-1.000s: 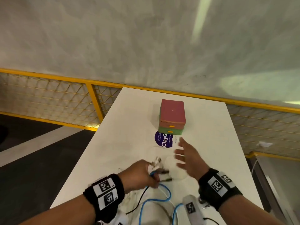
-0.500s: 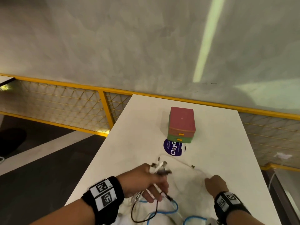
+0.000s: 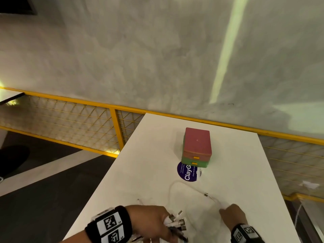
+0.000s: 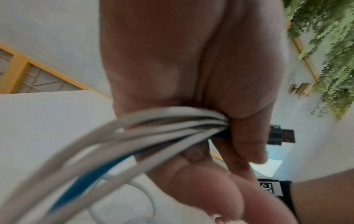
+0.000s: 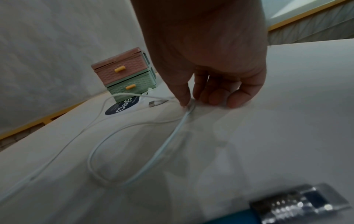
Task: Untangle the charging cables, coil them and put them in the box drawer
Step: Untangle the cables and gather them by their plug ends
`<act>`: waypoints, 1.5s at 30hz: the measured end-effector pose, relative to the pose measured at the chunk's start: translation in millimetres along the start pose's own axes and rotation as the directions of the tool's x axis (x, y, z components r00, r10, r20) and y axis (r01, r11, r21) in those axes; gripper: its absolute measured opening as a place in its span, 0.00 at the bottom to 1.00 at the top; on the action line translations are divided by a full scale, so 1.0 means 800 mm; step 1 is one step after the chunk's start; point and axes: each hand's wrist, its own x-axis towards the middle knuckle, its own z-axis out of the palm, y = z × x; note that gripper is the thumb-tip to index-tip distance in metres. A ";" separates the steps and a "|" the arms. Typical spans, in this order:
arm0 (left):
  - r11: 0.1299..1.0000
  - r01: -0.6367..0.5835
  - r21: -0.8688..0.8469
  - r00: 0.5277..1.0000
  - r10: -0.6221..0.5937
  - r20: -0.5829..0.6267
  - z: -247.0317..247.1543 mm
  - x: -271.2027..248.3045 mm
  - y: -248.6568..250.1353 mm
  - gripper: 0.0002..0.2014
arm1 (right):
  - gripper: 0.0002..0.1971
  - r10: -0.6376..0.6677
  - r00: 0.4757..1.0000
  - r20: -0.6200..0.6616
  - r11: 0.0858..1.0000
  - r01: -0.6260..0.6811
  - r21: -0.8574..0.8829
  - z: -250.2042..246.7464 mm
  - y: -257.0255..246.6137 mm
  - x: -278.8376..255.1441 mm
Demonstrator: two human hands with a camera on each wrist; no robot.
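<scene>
My left hand grips a bundle of cable ends near the table's front edge. In the left wrist view the fingers curl round several white cables and a blue cable. To the right, my right hand is down on the table, thumb and forefinger pinching a white cable against it. That cable runs in a loop towards the box, with a USB plug lying loose. The two-drawer box, pink over green, stands further back with both drawers closed.
A round purple sticker lies on the white table just in front of the box. A yellow mesh railing runs behind and left of the table. A blurred silver object sits close to the right wrist camera.
My right hand has dropped from open in the air onto the table and pinched a white cable. The left hand keeps its grip on the bundle, now lower in the view.
</scene>
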 end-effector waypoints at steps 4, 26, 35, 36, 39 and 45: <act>0.937 -0.010 -0.349 1.000 0.017 0.017 0.000 -0.001 -0.007 0.05 | 0.20 -0.049 0.996 0.070 0.998 0.051 -0.021 -0.002 -0.010 -0.005; 0.461 -0.442 -0.769 0.865 -0.006 -0.501 -0.036 0.032 0.011 0.16 | 0.05 -0.424 0.843 -0.331 0.300 0.476 0.827 -0.129 -0.140 -0.125; 0.218 -0.508 -0.833 0.861 0.109 -0.497 -0.028 0.030 0.047 0.21 | 0.18 -0.777 0.538 -0.327 0.307 0.777 0.549 -0.097 -0.188 -0.262; 0.225 -0.505 -0.833 0.863 0.107 -0.494 -0.027 0.029 0.046 0.22 | 0.15 -0.790 0.511 -0.338 0.308 0.808 0.503 -0.097 -0.186 -0.259; 0.246 -0.492 -0.835 0.870 0.116 -0.479 -0.028 0.028 0.045 0.25 | 0.11 -0.847 0.423 -0.323 0.289 0.876 0.387 -0.098 -0.183 -0.252; 0.106 -0.638 -0.762 0.768 0.026 -0.640 -0.039 0.034 0.047 0.16 | 0.07 -0.680 0.641 -0.357 0.411 0.736 0.539 -0.093 -0.162 -0.231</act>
